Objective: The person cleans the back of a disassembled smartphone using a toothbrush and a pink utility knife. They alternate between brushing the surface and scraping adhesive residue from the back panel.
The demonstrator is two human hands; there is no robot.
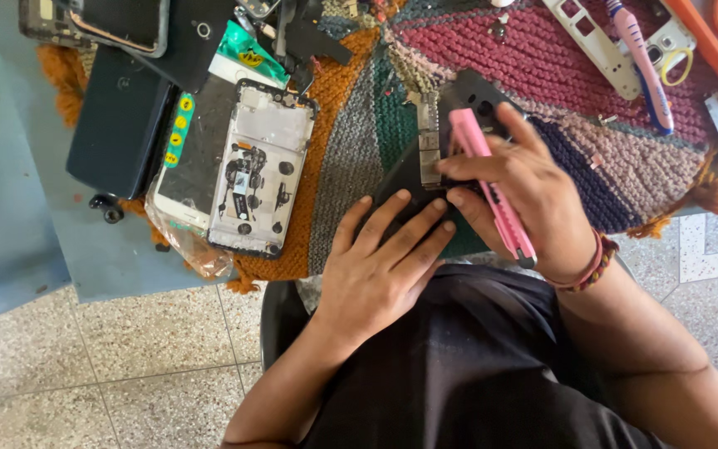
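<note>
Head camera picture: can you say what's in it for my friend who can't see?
A person's right hand holds a pink tool against a dark phone on a colourful knitted mat, while the left hand steadies it. An opened phone lies to the left.

I note an opened phone frame on the knitted mat, a black slab left of it, a toothbrush far right, speckled floor below.
</note>
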